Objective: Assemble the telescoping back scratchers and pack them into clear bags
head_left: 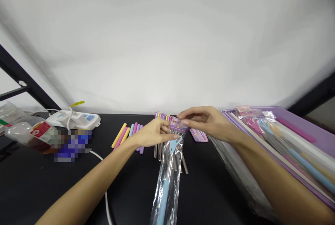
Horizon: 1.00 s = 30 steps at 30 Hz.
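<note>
A clear plastic bag [157,211] holds a light blue stick [163,197] with a metal shaft and a small hand-shaped head, like a back scratcher. At the top of the bag is a purple-pink printed card [178,125]. My left hand [151,133] is closed on the bag's upper end, its thumb beside the blue head. From the other side, my right hand [202,122] pinches the printed card between thumb and fingers. Behind and under the bag lie several metal rods [185,165] with colourful ends [162,115]. More printed cards [199,135] rest beside my right hand.
Several yellow, pink, blue and purple tubes [119,135] lie left of my left hand. A purple bin [288,115] with bagged sticks [309,164] stands at the right. On the left are a white power strip [87,121], a cable [106,200] and a clear plastic package [24,132].
</note>
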Tool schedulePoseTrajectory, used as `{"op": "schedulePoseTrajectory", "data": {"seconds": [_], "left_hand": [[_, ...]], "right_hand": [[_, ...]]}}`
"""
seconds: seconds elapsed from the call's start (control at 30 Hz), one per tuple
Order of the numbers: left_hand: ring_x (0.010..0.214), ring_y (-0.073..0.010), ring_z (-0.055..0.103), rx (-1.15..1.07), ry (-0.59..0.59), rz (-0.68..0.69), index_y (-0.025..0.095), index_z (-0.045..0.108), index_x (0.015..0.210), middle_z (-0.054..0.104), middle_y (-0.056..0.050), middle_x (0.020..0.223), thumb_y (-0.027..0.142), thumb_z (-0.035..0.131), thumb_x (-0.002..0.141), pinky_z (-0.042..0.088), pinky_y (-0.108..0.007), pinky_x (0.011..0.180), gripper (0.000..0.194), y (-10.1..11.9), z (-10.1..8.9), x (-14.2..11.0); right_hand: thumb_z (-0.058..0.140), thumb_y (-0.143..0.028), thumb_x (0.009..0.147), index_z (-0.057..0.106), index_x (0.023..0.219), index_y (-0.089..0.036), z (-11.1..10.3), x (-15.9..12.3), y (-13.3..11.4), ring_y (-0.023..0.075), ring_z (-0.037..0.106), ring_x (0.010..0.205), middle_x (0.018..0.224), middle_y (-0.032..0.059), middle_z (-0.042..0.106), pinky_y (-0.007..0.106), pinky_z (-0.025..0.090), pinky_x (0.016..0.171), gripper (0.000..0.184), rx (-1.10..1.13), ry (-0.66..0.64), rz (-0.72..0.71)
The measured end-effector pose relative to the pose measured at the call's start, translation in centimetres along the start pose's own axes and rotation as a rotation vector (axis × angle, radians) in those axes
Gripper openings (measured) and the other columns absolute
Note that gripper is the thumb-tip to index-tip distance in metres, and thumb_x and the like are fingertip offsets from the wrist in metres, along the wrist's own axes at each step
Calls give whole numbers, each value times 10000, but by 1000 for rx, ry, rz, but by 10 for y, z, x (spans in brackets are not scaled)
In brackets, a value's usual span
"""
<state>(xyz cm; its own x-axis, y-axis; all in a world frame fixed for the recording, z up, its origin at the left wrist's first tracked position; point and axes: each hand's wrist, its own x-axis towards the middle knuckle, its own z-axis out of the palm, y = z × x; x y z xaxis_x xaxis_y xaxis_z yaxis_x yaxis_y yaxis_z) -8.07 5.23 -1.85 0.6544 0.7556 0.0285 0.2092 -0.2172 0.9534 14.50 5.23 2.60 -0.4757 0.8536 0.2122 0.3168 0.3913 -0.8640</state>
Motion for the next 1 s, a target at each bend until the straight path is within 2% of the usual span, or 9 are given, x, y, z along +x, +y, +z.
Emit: {"op": "schedulePoseTrajectory", "data": {"seconds": [0.07, 0.13, 0.33, 0.53, 0.67, 0.77, 0.83, 0.93, 1.0], "left_hand": [[549, -81, 478, -10, 13, 2, 149, 682, 924, 581, 25, 648, 353, 685, 831, 375, -229, 544, 224, 2, 0, 0], [559, -85, 504, -17, 21, 6, 157, 698, 933, 603, 22, 652, 334, 687, 829, 405, -235, 567, 206, 4, 0, -1], [555, -97, 531, -27, 25, 7, 164, 714, 925, 622, 11, 643, 348, 698, 819, 420, -234, 543, 213, 5, 4, 0], [692, -149, 627, -36, 117, 3, 163, 716, 1089, 697, -39, 758, 385, 681, 833, 488, -257, 623, 341, 4, -2, 2], [745, -160, 665, -79, 311, 37, 161, 686, 1134, 734, -70, 872, 352, 687, 836, 539, -270, 674, 353, 4, -6, 5], [776, -186, 689, -133, 539, 92, 148, 669, 1141, 740, -95, 932, 328, 706, 816, 584, -298, 687, 373, 2, -6, 9], [800, -198, 700, -146, 707, 116, 145, 667, 1125, 736, -104, 965, 314, 704, 813, 598, -301, 678, 357, 0, -6, 11], [827, -205, 706, -152, 878, 108, 155, 651, 1121, 729, -103, 986, 276, 682, 818, 606, -291, 663, 327, -1, -4, 13], [804, -199, 704, -175, 915, 96, 159, 634, 1122, 724, -97, 969, 257, 675, 816, 608, -293, 654, 323, -2, -2, 14]], "right_hand": [[708, -415, 805, 779, 1038, -236, -3, -3, -5, 254, 686, 1016, 1076, 58, 758, 387, 551, 894, 302, -57, -39, 7], [690, -416, 821, 780, 1053, -240, -5, -3, -6, 261, 690, 1018, 1055, 55, 767, 398, 552, 902, 305, -90, -41, 23], [717, -312, 768, 754, 956, -182, 4, 2, 5, 206, 699, 842, 940, 60, 759, 364, 582, 804, 231, -102, 99, -35], [747, -341, 749, 608, 1171, -235, 5, 1, 7, 181, 678, 816, 1033, 63, 717, 368, 575, 806, 456, -153, 132, -21], [691, -464, 807, 500, 1097, -251, 8, -5, 4, 199, 686, 810, 956, 57, 722, 346, 564, 706, 407, -125, 64, 115], [624, -546, 844, 455, 980, -245, 17, -10, 3, 203, 687, 788, 808, 24, 702, 316, 535, 648, 371, -62, -52, 197], [626, -557, 837, 455, 946, -239, 25, -14, 2, 187, 672, 749, 787, 11, 680, 298, 517, 629, 377, -70, -94, 198], [696, -538, 770, 506, 956, -236, 35, -18, -1, 158, 630, 687, 902, 22, 677, 297, 505, 628, 403, -235, -17, 169], [729, -475, 738, 552, 943, -236, 37, -20, -4, 161, 618, 685, 932, 23, 681, 304, 495, 642, 361, -396, 63, 126]]}}
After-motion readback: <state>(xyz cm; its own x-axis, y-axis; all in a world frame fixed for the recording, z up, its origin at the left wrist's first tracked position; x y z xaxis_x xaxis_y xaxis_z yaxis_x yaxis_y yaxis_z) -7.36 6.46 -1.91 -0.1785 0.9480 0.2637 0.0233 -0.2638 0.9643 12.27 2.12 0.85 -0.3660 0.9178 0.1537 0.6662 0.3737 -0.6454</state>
